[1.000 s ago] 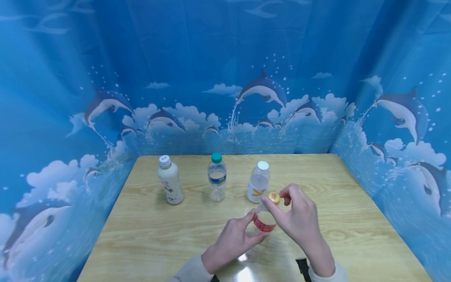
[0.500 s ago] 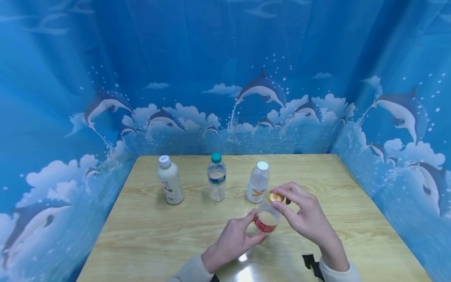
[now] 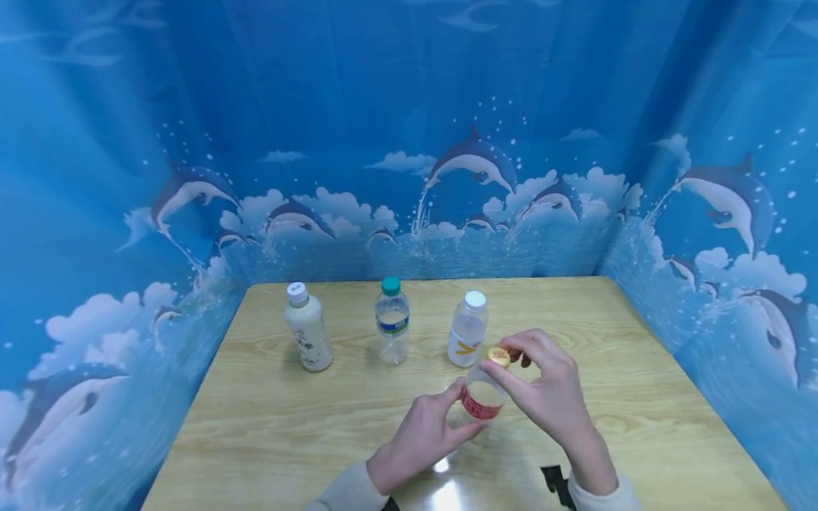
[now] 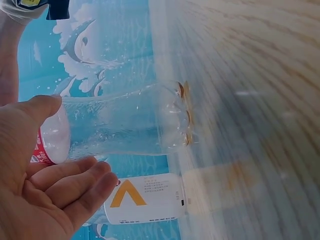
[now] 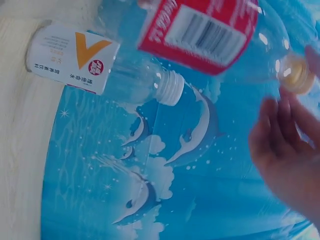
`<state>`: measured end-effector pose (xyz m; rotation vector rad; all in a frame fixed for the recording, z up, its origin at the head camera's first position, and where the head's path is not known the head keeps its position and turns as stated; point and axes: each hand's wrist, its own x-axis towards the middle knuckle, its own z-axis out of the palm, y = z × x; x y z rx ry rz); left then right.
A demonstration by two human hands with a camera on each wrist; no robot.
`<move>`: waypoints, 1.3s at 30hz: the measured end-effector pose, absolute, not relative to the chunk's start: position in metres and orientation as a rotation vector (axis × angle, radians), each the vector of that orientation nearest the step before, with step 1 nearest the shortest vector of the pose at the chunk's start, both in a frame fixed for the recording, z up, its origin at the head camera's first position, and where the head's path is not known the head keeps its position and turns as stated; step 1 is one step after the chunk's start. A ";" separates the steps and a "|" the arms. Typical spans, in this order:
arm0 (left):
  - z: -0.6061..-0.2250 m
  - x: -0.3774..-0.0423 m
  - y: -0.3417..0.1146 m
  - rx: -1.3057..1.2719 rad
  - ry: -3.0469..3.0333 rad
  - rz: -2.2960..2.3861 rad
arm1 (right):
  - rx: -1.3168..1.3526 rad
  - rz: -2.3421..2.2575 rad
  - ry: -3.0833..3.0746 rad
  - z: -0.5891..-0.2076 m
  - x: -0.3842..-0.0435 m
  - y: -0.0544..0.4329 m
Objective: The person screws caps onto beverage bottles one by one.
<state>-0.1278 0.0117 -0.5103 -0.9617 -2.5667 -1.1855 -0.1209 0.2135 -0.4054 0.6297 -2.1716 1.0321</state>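
Note:
A clear plastic bottle [image 4: 120, 122] with a red label [image 5: 200, 35] and a yellow cap [image 3: 498, 356] is between the two hands. My left hand [image 3: 427, 429] grips it around the label, thumb on one side and fingers on the other. My right hand [image 3: 546, 390] pinches the cap between thumb and fingers. In the right wrist view, the cap sits at the bottle's neck, partly covered by the fingertips. The left wrist view shows the bottle's base close to the tabletop; whether it touches I cannot tell.
Just behind stands a clear bottle with a white cap and an orange-marked label [image 3: 467, 339]. Farther left are a clear bottle with a green cap [image 3: 392, 323] and a white bottle [image 3: 309, 332]. A blue dolphin-print curtain [image 3: 358, 142] borders the wooden table [image 3: 268, 433].
My right hand turned about the cap, shifting right, then came partway back left. The left hand and its bottle stayed almost still. The other bottles have not moved.

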 end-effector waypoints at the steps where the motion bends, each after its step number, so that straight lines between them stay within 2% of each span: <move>1: -0.510 -0.128 0.012 -0.965 -2.561 -1.187 | 0.660 1.052 -2.192 -0.404 -0.120 0.215; 13: -0.511 -0.129 0.011 -1.016 -2.524 -1.269 | 0.792 1.174 -2.286 -0.400 -0.122 0.227; 26: -0.512 -0.130 0.011 -0.997 -2.539 -1.229 | 0.538 1.123 -2.196 -0.403 -0.120 0.213; 34: -0.511 -0.130 0.011 -1.014 -2.523 -1.239 | 0.744 1.152 -2.265 -0.398 -0.118 0.223; 39: -0.511 -0.130 0.011 -1.009 -2.531 -1.240 | 0.777 1.178 -2.291 -0.397 -0.118 0.227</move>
